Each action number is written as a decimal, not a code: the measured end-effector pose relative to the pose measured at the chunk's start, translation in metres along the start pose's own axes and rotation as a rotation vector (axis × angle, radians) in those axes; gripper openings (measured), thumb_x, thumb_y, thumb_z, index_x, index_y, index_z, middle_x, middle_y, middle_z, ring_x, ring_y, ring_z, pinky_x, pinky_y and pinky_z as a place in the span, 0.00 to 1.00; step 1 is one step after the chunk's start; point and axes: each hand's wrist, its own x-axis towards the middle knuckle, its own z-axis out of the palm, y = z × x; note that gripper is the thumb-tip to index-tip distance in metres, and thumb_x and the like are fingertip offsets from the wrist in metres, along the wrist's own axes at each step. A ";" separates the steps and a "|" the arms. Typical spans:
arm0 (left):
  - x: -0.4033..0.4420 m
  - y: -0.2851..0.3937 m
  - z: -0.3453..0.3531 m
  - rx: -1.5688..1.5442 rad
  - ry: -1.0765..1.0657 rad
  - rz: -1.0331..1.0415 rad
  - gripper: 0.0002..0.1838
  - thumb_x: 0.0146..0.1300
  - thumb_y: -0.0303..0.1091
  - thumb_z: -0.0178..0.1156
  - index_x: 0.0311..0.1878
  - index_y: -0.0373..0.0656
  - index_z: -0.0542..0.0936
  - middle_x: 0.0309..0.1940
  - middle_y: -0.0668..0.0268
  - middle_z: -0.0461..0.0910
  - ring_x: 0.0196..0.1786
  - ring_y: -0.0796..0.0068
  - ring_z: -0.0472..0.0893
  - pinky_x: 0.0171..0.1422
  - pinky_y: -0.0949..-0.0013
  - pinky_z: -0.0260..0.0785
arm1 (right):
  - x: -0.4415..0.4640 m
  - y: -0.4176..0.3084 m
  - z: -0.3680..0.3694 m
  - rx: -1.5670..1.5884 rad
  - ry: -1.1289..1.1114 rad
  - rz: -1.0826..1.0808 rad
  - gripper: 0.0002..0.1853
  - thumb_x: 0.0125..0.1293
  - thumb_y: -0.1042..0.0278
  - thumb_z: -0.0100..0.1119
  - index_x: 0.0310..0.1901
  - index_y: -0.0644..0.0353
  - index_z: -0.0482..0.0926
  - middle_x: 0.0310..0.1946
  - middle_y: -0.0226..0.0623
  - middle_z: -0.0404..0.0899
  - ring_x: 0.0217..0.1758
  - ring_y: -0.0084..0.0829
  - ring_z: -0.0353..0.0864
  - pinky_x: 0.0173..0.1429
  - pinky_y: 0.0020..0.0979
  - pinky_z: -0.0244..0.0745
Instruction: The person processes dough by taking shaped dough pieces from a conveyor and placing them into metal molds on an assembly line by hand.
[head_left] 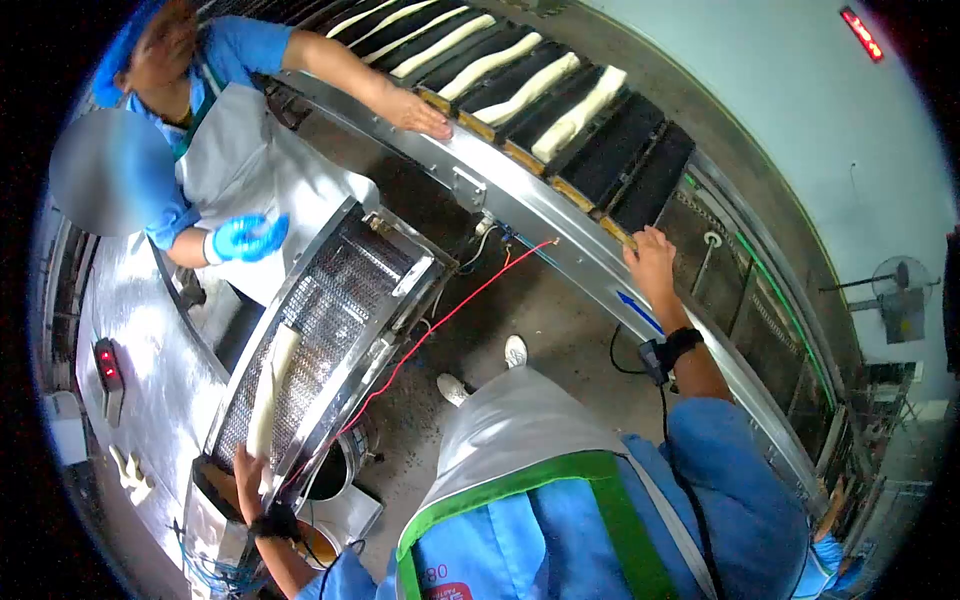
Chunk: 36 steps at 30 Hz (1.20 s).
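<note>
Head view: left hand (250, 480) at dough strip (266, 405), near end of mesh conveyor (335, 290); right hand (655, 264) at black tray (652, 185) edge; can't tell either grip.

Dressed in a light-blue fabric work top (745, 465), white apron (520, 425) edged green, black wristbands (685, 342), thin black cable (672, 425), white shoes (515, 352).

~7 tray dough pcs (580, 115), 1 mesh dough pc (268, 405)

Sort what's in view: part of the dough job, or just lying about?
In the job: dough strip at the left hand, mesh belt, black trays by the right hand.

Apparently just about: fan, wall display, white scraps.
</note>
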 end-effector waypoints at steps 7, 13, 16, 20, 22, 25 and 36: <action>-0.084 0.223 -0.058 -0.856 -0.162 0.335 0.29 0.47 0.37 0.52 0.52 0.32 0.63 0.37 0.60 0.70 0.40 0.76 0.69 0.40 0.76 0.63 | 0.021 -0.027 -0.016 0.056 -0.071 -0.048 0.11 0.50 0.65 0.54 0.34 0.62 0.73 0.39 0.42 0.73 0.52 0.38 0.64 0.52 0.40 0.56; -0.051 0.402 -0.082 -1.060 -0.208 0.742 0.27 0.46 0.34 0.53 0.51 0.33 0.64 0.41 0.62 0.70 0.41 0.75 0.71 0.44 0.76 0.63 | 0.025 -0.042 -0.027 0.065 -0.039 -0.116 0.08 0.50 0.67 0.53 0.31 0.59 0.71 0.36 0.37 0.72 0.50 0.36 0.65 0.50 0.40 0.56; -0.060 0.495 -0.086 -1.147 -0.252 0.925 0.26 0.46 0.33 0.53 0.50 0.35 0.65 0.39 0.62 0.71 0.40 0.75 0.72 0.44 0.76 0.64 | 0.024 -0.045 -0.033 0.152 -0.048 -0.138 0.07 0.49 0.68 0.52 0.30 0.59 0.71 0.34 0.36 0.72 0.49 0.36 0.65 0.49 0.40 0.56; -0.052 0.581 -0.063 -1.183 -0.497 1.069 0.21 0.47 0.34 0.54 0.46 0.37 0.66 0.36 0.62 0.71 0.36 0.76 0.73 0.38 0.76 0.66 | 0.023 -0.046 -0.041 0.137 -0.077 -0.155 0.07 0.49 0.67 0.53 0.30 0.59 0.71 0.35 0.36 0.72 0.50 0.35 0.65 0.50 0.39 0.57; -0.030 0.615 -0.027 -1.047 -0.604 1.075 0.21 0.47 0.38 0.56 0.43 0.38 0.67 0.34 0.63 0.71 0.36 0.75 0.73 0.37 0.76 0.66 | 0.023 -0.046 -0.041 0.141 -0.089 -0.146 0.08 0.49 0.67 0.52 0.30 0.60 0.71 0.35 0.36 0.72 0.50 0.35 0.65 0.50 0.39 0.57; 0.011 0.642 0.035 -0.363 -0.449 1.136 0.27 0.47 0.49 0.59 0.45 0.41 0.67 0.38 0.62 0.72 0.43 0.68 0.72 0.43 0.67 0.65 | 0.022 -0.044 -0.041 0.155 -0.121 -0.144 0.08 0.49 0.67 0.53 0.32 0.60 0.72 0.36 0.36 0.72 0.50 0.34 0.64 0.50 0.38 0.56; 0.026 0.391 0.095 -0.198 0.212 0.948 0.14 0.48 0.38 0.58 0.40 0.48 0.74 0.46 0.61 0.71 0.51 0.58 0.67 0.54 0.60 0.56 | 0.000 -0.031 -0.058 0.158 -0.124 -0.123 0.07 0.48 0.70 0.55 0.30 0.60 0.72 0.37 0.39 0.72 0.51 0.39 0.64 0.47 0.42 0.59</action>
